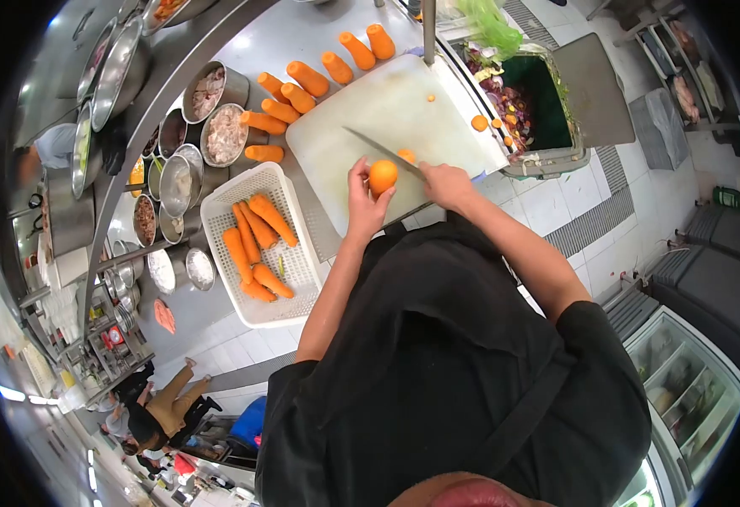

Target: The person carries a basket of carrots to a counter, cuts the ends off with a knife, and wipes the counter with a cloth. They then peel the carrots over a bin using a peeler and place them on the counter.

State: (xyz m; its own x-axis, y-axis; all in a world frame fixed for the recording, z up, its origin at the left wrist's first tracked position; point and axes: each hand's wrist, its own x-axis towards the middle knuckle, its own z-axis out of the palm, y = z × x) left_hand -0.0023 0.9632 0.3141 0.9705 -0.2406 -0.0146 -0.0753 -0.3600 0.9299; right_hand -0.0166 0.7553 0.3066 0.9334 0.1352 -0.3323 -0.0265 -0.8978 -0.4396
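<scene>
On the white cutting board (328, 139), my left hand (365, 203) has its fingers round a carrot (383, 176), whose round cut end faces up. My right hand (448, 186) grips the handle of a kitchen knife (378, 147). Its long blade points to the upper left, just beyond the carrot. A small carrot piece (406, 155) lies by the blade, partly hidden. Trimmed carrots (307, 78) stand or lie in a row along the board's far and left edges. To the left, a white perforated basket (218, 211) holds several whole carrots (257, 223).
A green-lined bin (547, 89) with peelings stands beyond the board's right edge, with carrot ends (480, 123) near it. Metal pots of meat (225, 135) crowd the left counter. A metal post (428, 29) rises at the back. Other people (163, 414) are at lower left.
</scene>
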